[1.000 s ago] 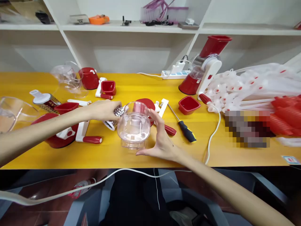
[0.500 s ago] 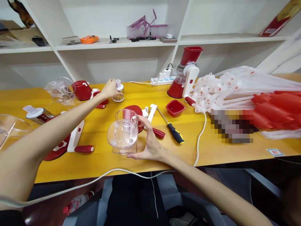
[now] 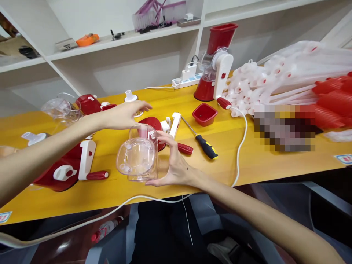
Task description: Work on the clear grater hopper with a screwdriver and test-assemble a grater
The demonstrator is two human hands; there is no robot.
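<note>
Right hand (image 3: 173, 167): gripped the clear housing (image 3: 137, 156), thumb underneath, fingers on its far side; housing tilted near the yellow worktop's (image 3: 247, 161) front edge.
Left hand (image 3: 123, 114): spread flat, holding nothing, above the housing.
Change: half a second earlier that hand was on the grater drum (image 3: 131, 99), which now stood alone behind it.
Writing: corner sticker (image 3: 344, 158) unreadable.

On the counter (image 3: 261, 172), the clear housing (image 3: 137, 156) sits before you. The screwdriver (image 3: 202, 141) lies to its right, the assembled grater (image 3: 216, 64) behind that, the power strip (image 3: 185, 77) at the rear.
</note>
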